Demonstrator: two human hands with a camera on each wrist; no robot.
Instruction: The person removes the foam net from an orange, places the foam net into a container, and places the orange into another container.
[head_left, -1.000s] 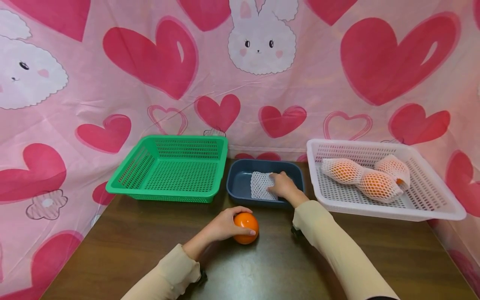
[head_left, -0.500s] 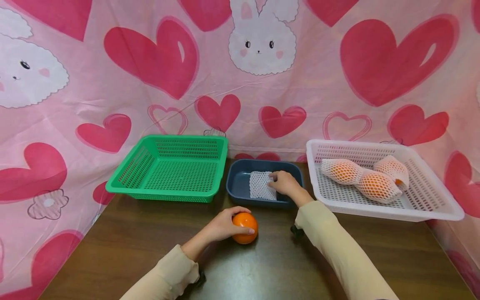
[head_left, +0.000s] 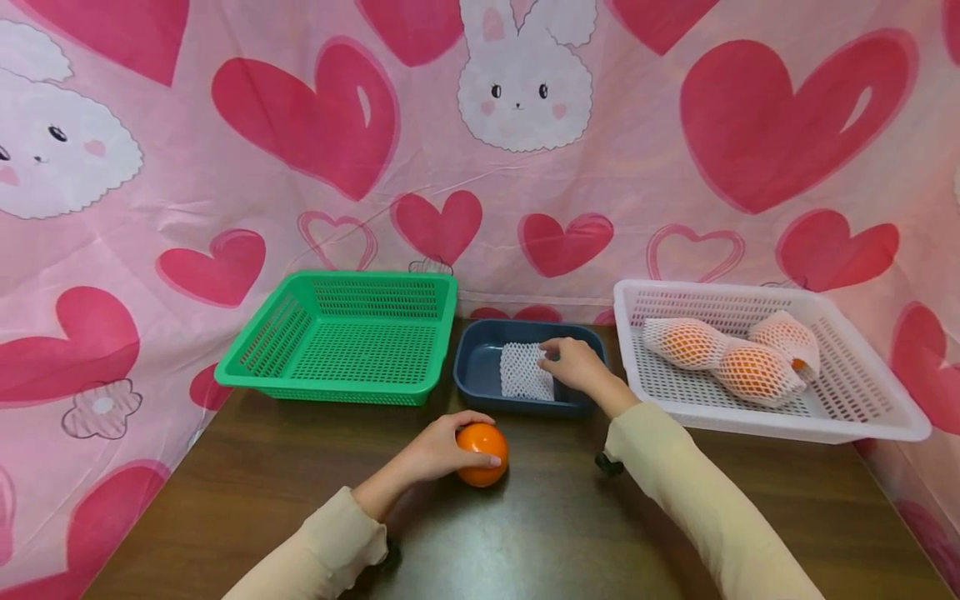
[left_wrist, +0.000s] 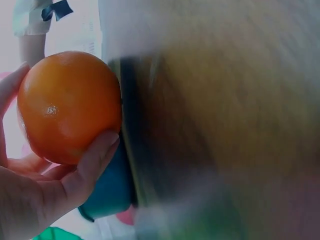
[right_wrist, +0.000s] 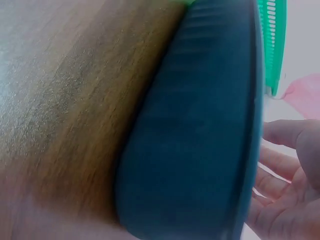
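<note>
My left hand (head_left: 437, 451) grips a shiny bare orange (head_left: 482, 442) low over the table, in front of the blue tray. In the left wrist view, thumb and fingers curve round the orange (left_wrist: 70, 105). My right hand (head_left: 576, 367) reaches over the right side of the dark blue tray (head_left: 471, 382). White foam fruit nets (head_left: 521, 377) lie flat in that tray, with my right fingertips at their right edge. The tray wall (right_wrist: 195, 125) hides those fingertips in the right wrist view, so whether they pinch a net is unclear.
To the left stands a green plastic basket (head_left: 330, 387). A white basket (head_left: 750, 423) on the right holds several oranges in foam nets (head_left: 757, 371). All stand on a brown wooden table (head_left: 540, 533), before a pink curtain (head_left: 540, 183) with hearts and rabbits.
The left hand has shifted slightly left with the orange. The right hand has drawn back a little to the right and its fingers have lifted slightly; the nets stay in the tray.
</note>
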